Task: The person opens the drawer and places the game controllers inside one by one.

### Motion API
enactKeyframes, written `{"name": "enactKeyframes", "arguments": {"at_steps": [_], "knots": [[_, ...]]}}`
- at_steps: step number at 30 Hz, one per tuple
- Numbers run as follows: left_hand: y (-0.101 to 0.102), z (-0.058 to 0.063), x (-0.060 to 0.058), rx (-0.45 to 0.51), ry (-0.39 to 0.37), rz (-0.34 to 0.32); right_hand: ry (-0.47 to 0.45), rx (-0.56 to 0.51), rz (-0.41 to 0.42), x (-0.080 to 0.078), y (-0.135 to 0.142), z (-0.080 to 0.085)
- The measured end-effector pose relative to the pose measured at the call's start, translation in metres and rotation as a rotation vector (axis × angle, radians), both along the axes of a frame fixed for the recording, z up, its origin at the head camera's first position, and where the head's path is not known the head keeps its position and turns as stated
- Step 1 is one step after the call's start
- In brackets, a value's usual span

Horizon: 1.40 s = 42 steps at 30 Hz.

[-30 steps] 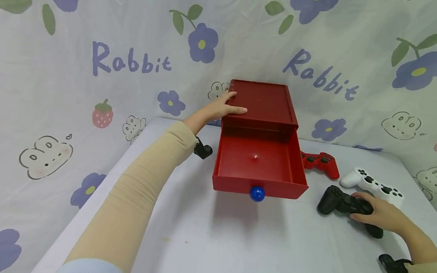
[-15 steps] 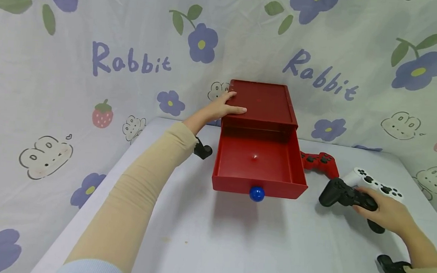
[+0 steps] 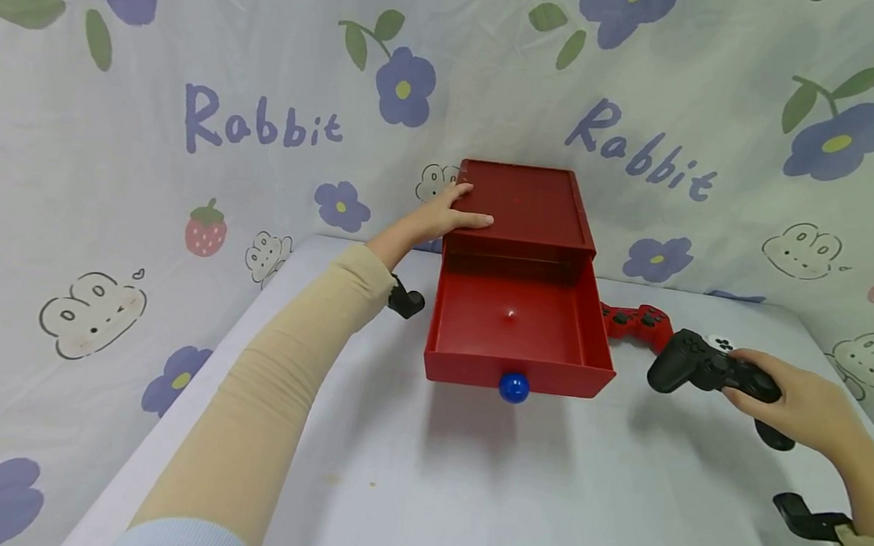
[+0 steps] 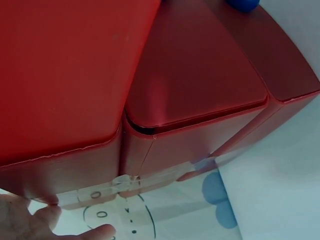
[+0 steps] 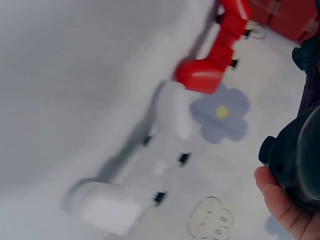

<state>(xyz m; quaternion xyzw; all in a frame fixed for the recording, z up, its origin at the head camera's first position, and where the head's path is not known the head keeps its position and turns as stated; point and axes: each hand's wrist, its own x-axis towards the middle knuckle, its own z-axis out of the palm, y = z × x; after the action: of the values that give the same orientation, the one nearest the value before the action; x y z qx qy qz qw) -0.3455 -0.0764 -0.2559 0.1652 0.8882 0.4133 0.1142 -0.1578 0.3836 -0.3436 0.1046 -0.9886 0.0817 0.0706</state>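
In the head view, a red box [image 3: 524,199] has its drawer [image 3: 510,311] pulled out, with a blue ball knob [image 3: 514,388] on the front. My left hand [image 3: 440,215] rests on the left edge of the box top, fingers spread. The left wrist view has that hand's fingers [image 4: 47,220] along the box's edge. Over at the right, my right hand [image 3: 801,401] grips a black game controller [image 3: 712,369] and holds it above the table, its shadow below. From the right wrist, the black controller [image 5: 295,155] appears at the right edge, fingers [image 5: 282,202] under it.
A red game controller [image 3: 640,323] lies close to the drawer's right side. Beyond the black controller lies a white game controller [image 5: 165,150], mostly hidden in the head view. The white table [image 3: 483,501] backs onto a printed cloth [image 3: 271,37] with flowers and rabbits.
My right hand has lifted the black controller off the table and shifted it slightly right and away, now covering most of the white one. The left hand and the drawer have stayed put.
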Motion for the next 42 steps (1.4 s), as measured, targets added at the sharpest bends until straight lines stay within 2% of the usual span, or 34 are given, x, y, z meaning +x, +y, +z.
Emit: {"name": "enactKeyframes", "arguments": {"at_steps": [5,10,22,29,42], "knots": [[0.000,0.000,0.000,0.005,-0.003,0.000,0.059,-0.009,-0.004,-0.002,-0.005,0.017],[0.000,0.000,0.000,0.004,-0.004,0.001,0.081,-0.007,-0.019,-0.006,-0.012,0.034],[0.000,0.001,0.001,0.008,-0.006,-0.008,0.083,0.012,0.007,-0.016,-0.029,0.074],[0.000,0.001,0.000,0.016,-0.009,-0.021,0.079,0.004,-0.024,-0.022,-0.048,0.095],[0.000,0.000,0.000,0.034,0.006,-0.021,0.115,0.006,0.034,-0.030,-0.094,0.131]]}}
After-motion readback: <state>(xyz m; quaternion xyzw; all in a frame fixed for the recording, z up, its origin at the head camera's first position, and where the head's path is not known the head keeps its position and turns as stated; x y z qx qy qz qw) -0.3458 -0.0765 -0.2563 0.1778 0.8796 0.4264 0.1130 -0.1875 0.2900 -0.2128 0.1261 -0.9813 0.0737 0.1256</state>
